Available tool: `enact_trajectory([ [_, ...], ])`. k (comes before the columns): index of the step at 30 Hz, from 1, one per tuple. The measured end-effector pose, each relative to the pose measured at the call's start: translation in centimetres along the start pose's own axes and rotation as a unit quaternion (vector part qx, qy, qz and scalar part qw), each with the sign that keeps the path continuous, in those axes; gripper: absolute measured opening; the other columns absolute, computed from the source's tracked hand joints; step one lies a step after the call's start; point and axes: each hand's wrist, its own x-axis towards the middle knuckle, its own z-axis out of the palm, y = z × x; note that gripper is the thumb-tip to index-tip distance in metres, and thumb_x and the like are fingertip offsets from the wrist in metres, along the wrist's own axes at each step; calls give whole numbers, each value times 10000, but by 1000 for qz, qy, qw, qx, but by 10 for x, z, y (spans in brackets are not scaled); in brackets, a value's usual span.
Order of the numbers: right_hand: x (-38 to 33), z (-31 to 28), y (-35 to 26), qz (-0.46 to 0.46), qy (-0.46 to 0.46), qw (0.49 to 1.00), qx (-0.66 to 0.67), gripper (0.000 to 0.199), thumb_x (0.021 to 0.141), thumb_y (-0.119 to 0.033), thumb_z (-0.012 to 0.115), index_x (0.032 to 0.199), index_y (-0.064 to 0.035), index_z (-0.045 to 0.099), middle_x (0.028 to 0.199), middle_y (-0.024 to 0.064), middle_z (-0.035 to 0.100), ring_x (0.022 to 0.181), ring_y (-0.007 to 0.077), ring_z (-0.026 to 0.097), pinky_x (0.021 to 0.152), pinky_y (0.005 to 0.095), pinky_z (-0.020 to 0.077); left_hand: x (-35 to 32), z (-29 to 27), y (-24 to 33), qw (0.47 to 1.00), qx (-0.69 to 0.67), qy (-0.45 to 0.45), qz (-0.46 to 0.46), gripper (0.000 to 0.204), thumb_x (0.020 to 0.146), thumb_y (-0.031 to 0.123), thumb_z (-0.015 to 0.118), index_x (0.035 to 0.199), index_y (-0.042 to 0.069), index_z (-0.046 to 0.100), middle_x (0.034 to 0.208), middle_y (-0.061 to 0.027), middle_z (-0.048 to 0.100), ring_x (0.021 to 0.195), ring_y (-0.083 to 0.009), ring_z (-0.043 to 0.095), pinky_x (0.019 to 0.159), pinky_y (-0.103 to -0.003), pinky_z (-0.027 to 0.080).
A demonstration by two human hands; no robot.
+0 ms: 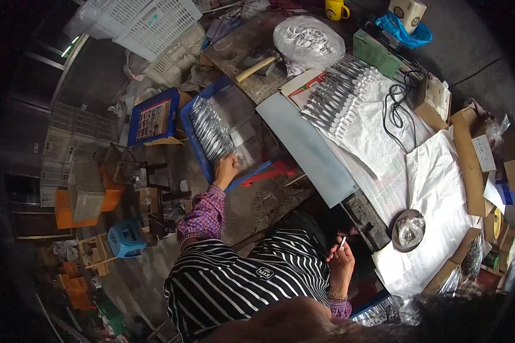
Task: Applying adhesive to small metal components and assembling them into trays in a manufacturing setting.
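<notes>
Left hand (228, 170) touches slim silver utensils (208, 128) at blue plastic tray's (213, 88) near edge, grip unclear. Right hand (341, 264) pinches white stick (343, 242).

A: Listed as cut off?
B: By the top edge, yellow mug (335, 10), white crate (154, 26)
A: Hidden?
B: Behind dark hair (383, 333), part of the lower blue tray (371, 301)
A: Too small or blurred to tell?
B: Kind of white stick (343, 242) in the right hand (341, 266); fingertip contact of left hand (225, 171) with metal pieces (208, 130)
</notes>
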Motion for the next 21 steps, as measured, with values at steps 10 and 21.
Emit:
enact_trajectory([
  [10,3,-8,3,-14,-6,1000,16,288,933,-132,492,1192,-11,535,834,39,593,667,109,540,585,231,455,41,14,-24,970,-205,126,16,172,738,-67,558,860,50,532,609,-32,540,548,-95,501,510,-252,398],
  [21,1,-6,0,-16,9,999,33,277,931,-128,497,1177,-12,542,828,38,593,666,111,537,581,234,456,100,26,27,995,58,84,19,441,639,-34,590,1073,-68,522,1092,-319,503,983,-458,517,847,-468,442],
])
